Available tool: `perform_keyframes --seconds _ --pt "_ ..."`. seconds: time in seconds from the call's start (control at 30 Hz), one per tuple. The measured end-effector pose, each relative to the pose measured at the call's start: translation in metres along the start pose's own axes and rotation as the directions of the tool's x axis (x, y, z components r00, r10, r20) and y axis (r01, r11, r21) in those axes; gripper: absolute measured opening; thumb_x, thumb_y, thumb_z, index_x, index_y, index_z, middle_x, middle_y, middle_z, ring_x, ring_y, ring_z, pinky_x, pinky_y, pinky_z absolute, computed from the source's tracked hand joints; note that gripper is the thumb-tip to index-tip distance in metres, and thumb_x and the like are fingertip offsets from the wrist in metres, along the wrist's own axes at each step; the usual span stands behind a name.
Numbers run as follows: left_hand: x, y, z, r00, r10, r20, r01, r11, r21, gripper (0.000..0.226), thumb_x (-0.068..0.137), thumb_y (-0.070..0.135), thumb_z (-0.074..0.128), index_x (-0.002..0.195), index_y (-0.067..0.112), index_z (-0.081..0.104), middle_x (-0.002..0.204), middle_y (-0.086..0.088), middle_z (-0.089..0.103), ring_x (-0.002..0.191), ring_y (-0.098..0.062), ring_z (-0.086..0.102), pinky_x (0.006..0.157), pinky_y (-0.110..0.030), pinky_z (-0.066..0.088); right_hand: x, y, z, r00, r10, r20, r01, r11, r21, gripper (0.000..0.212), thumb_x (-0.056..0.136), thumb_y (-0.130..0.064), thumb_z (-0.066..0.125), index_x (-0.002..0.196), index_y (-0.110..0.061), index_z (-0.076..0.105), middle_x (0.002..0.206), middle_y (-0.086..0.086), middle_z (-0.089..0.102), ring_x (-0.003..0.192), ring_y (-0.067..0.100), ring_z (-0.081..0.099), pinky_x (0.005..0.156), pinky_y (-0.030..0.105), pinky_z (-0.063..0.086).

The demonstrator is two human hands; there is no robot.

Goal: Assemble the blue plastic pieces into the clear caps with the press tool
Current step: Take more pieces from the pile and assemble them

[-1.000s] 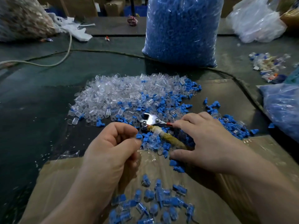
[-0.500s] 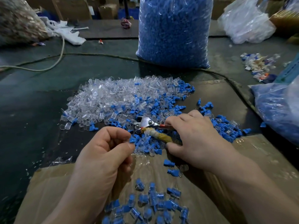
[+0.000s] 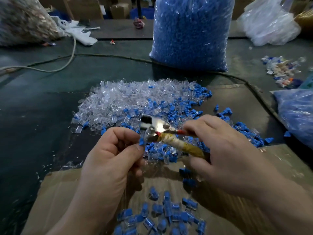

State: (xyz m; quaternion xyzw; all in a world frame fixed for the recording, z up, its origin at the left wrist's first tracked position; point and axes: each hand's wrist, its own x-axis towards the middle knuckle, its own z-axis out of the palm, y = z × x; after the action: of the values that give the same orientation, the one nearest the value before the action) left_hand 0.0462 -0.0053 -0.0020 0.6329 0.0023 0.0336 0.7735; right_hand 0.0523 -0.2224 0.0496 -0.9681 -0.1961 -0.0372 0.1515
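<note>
My right hand grips the press tool, a shiny metal plier head with tape-wrapped handles, lifted above the pile. My left hand pinches a blue plastic piece at the tool's jaw, where a clear cap sits. A heap of clear caps mixed with loose blue pieces lies just beyond both hands. Assembled blue-in-clear parts lie on the cardboard near me.
A tall bag of blue pieces stands behind the heap. A cardboard sheet covers the near table. A cable runs across the dark table. Plastic bags sit right, a scrap pile farther back.
My right hand lifted the press tool off the pile and turned its jaw toward my left hand. My left hand brought a blue piece up to the jaw.
</note>
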Motion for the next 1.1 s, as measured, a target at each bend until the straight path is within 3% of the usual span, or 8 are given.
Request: perform_keyframes --seconds 0.13,0.27,0.4,0.53,0.67,0.87,1.0,1.1 --pt "0.0 0.002 0.0 0.999 0.038 0.014 -0.038 0.999 -0.005 0.019 0.075 0.009 0.066 0.081 0.026 0.069 0.07 0.0 0.065 0.054 -0.013 0.059 0.045 -0.022 0.047 -0.002 0.001 -0.002 0.997 -0.042 0.065 0.042 0.999 -0.009 0.061 0.07 -0.057 0.034 0.13 -0.046 0.035 0.117 -0.026 0.04 0.109 -0.003 0.036 0.089 0.014 0.031" --pt "-0.001 0.004 -0.001 0.999 0.044 0.024 -0.044 0.999 0.019 0.018 0.076 0.008 0.071 0.084 0.025 0.069 0.068 -0.001 0.064 0.054 -0.014 0.058 0.044 -0.023 0.048 -0.003 0.006 -0.005 0.995 -0.063 0.083 0.062 0.998 0.01 0.061 0.072 -0.057 0.036 0.132 -0.046 0.035 0.119 -0.026 0.043 0.113 -0.003 0.038 0.098 0.02 0.034" --pt "-0.002 0.005 0.001 0.998 0.063 -0.006 -0.063 0.997 0.033 0.016 0.075 0.011 0.068 0.083 0.025 0.07 0.068 -0.001 0.065 0.052 -0.013 0.058 0.044 -0.022 0.048 -0.004 0.008 -0.007 0.992 -0.083 0.09 0.082 0.996 0.023 0.061 0.072 -0.059 0.038 0.132 -0.049 0.032 0.118 -0.032 0.039 0.115 -0.006 0.035 0.096 0.018 0.033" --pt "-0.003 0.006 0.001 0.995 0.101 -0.007 -0.1 0.991 0.092 0.037 0.088 -0.011 0.059 0.082 0.024 0.07 0.068 -0.003 0.063 0.053 -0.012 0.058 0.045 -0.021 0.049 -0.004 0.009 -0.007 0.989 -0.098 0.115 0.097 0.995 0.012 0.064 0.07 -0.061 0.034 0.133 -0.052 0.029 0.119 -0.036 0.035 0.116 -0.01 0.031 0.095 0.015 0.03" --pt "-0.002 0.005 0.001 0.991 0.135 0.011 -0.134 0.975 0.177 0.038 0.087 -0.007 0.062 0.082 0.03 0.069 0.065 0.0 0.064 0.052 -0.014 0.058 0.046 -0.023 0.05 -0.003 0.009 -0.007 0.986 -0.101 0.129 0.106 0.994 -0.027 0.068 0.067 -0.065 0.027 0.134 -0.053 0.027 0.115 -0.035 0.035 0.109 -0.009 0.03 0.091 0.012 0.028" --pt "-0.004 0.007 -0.003 0.987 0.159 0.025 -0.161 0.97 0.183 0.016 0.077 0.02 0.065 0.086 0.032 0.069 0.069 -0.004 0.066 0.055 -0.014 0.062 0.049 -0.025 0.052 0.0 0.003 -0.008 0.989 -0.097 0.111 0.104 0.992 -0.065 0.055 0.073 -0.062 0.035 0.124 -0.047 0.047 0.095 -0.027 0.047 0.09 -0.003 0.044 0.077 0.013 0.032" --pt "-0.003 0.008 -0.004 0.985 0.17 -0.02 -0.162 0.964 0.209 0.018 0.081 0.014 0.072 0.086 0.031 0.069 0.069 -0.002 0.067 0.054 -0.012 0.061 0.047 -0.023 0.051 -0.003 0.009 -0.008 0.996 -0.035 0.087 0.035 0.999 0.0 0.051 0.07 -0.062 0.039 0.118 -0.05 0.048 0.097 -0.033 0.048 0.1 -0.009 0.043 0.076 0.01 0.033" --pt "-0.003 0.005 -0.005 0.996 0.056 -0.065 -0.041 0.978 0.205 0.025 0.086 0.002 0.069 0.083 0.027 0.069 0.057 -0.002 0.061 0.047 -0.014 0.057 0.044 -0.025 0.048 0.001 0.019 -0.004 0.999 0.049 0.004 -0.048 0.996 -0.069 0.055 0.072 -0.061 0.043 0.123 -0.042 0.05 0.103 -0.027 0.051 0.099 0.0 0.043 0.084 0.017 0.035"
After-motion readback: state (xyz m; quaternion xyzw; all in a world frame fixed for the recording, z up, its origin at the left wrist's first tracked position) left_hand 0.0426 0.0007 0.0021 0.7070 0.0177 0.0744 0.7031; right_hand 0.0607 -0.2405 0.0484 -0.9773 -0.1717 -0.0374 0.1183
